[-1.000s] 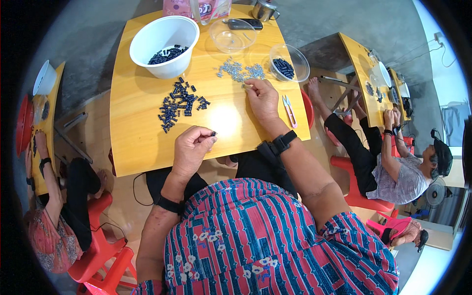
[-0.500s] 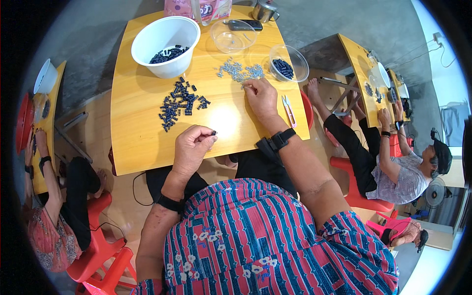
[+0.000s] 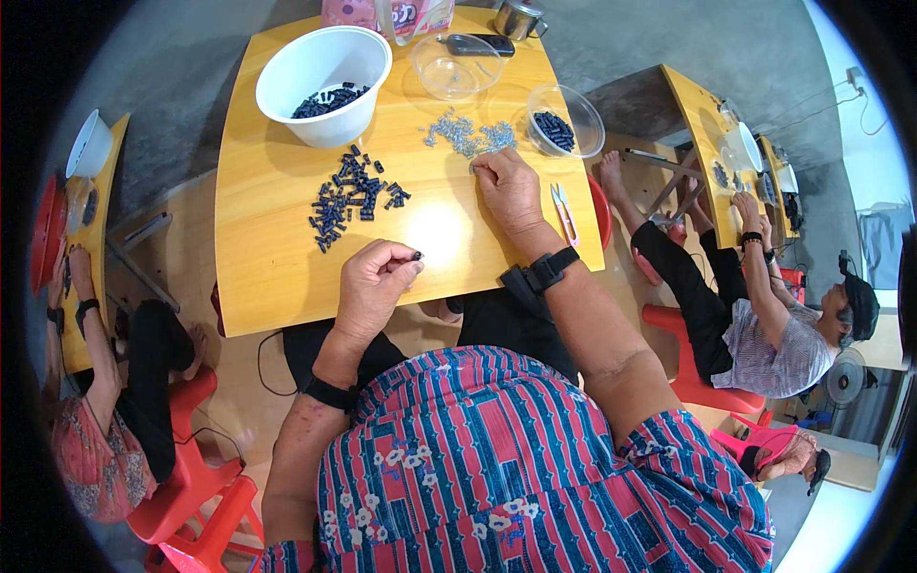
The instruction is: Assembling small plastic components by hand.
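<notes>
My left hand (image 3: pixel 371 291) is closed above the near edge of the yellow table, pinching a small black cylindrical part (image 3: pixel 417 256) between thumb and forefinger. Farther off and to the right, my right hand (image 3: pixel 511 193) has its fingertips pressed together at the near edge of a scatter of tiny silvery pieces (image 3: pixel 460 134). Whatever those fingertips grip is too small to make out. Loose black cylindrical parts (image 3: pixel 351 196) lie in a heap left of centre, beyond my left hand. Thread snips with pink handles (image 3: pixel 567 223) rest to the right of my right wrist.
A white tub (image 3: pixel 346 132) with black parts stands back left; a clear tub (image 3: pixel 589 141) with more sits right. Behind are a clear bowl (image 3: pixel 441 86), a dark case (image 3: pixel 487 44), a metal mug (image 3: pixel 517 19) and a pink package (image 3: pixel 351 11). Other people sit at side tables.
Both of my hands hold nearly the same pose and place. The view has shifted very slightly. At the right, the co-worker's hands have moved a little over their table.
</notes>
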Available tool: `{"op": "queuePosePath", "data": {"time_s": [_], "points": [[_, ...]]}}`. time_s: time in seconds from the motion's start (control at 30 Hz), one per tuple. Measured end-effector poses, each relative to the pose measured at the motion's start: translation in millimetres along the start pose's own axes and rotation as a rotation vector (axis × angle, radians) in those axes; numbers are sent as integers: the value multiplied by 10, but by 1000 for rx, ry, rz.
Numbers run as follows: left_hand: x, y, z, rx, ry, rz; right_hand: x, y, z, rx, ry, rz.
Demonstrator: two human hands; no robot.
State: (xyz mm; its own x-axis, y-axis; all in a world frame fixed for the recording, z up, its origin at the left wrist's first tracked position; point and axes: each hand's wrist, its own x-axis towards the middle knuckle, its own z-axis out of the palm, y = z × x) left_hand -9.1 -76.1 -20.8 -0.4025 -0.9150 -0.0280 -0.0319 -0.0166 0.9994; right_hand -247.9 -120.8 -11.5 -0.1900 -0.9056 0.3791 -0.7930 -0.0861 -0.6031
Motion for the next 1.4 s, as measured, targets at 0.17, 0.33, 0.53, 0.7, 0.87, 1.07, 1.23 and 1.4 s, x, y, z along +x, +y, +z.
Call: {"op": "queuePosePath", "data": {"time_s": [0.17,0.33,0.53,0.7,0.87,1.07,1.23,1.4], "points": [[-5,16,9,10,8,-16,-22,37,40,-91,-7,-29],[-17,32,14,-11,12,-10,-38,58,51,-62,20,-35],[-17,41,29,18,-3,-67,-31,69,11,108,19,-84],[217,237,132,-229,-53,-156,-28,95,-16,174,15,-78],[520,218,245,-444,-148,-273,-37,57,-17,239,19,-115],[769,213,393,-566,-163,-358,-46,55,-33,224,-20,-65],[868,145,408,-705,-115,-383,-38,76,-12,229,-9,-101],[881,125,443,-719,-29,-348,-33,74,-28,216,-17,-102]]}}
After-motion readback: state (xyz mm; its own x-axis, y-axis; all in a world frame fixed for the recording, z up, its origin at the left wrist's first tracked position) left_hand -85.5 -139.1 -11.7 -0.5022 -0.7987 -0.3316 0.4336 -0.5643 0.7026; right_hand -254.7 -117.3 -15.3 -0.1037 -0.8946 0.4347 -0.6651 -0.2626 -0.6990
